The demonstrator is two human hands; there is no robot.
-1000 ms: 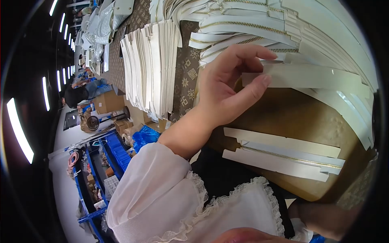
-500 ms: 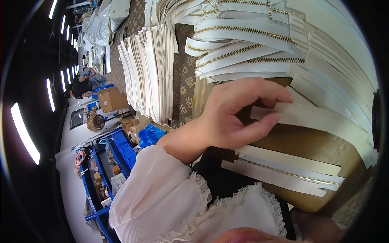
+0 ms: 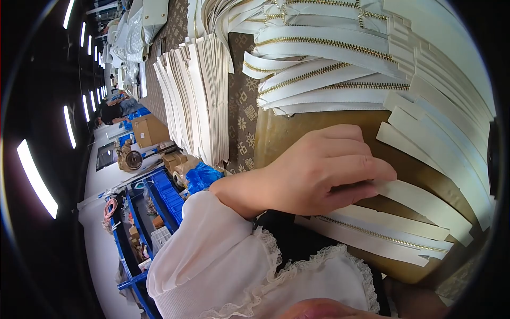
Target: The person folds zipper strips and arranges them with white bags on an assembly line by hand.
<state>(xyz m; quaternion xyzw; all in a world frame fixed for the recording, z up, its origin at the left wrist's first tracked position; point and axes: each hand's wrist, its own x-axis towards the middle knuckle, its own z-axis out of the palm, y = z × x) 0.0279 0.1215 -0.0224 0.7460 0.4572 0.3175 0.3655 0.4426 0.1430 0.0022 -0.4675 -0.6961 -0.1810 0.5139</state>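
Note:
My left hand (image 3: pixel 332 173) reaches in from the left, fingers curled together at the near end of a cream strip (image 3: pixel 425 199). That end is partly hidden under the fingers. The strip curves to the right across a brown board (image 3: pixel 297 130). On its near side lies a zipper (image 3: pixel 382 234) with gold teeth and white tape, between cream strips along its long edges. Past the hand, more cream strips (image 3: pixel 414 143) are fanned out at the right. At the lower right edge, a dim patch of skin (image 3: pixel 414 300) may belong to my right hand or arm; its fingers do not show.
White zippers (image 3: pixel 329 69) with gold teeth lie heaped at the far side. A thick stack of cream strips (image 3: pixel 196 95) stands on the patterned cloth (image 3: pixel 241 101). Further left are a cardboard box (image 3: pixel 149 131), blue shelving (image 3: pixel 135 255) and a distant person (image 3: pixel 111 112).
My left hand has come nearer to me with the cream strip, which now lies closer to the zipper. The fingers have turned downward over its end. The fanned strips stay in place.

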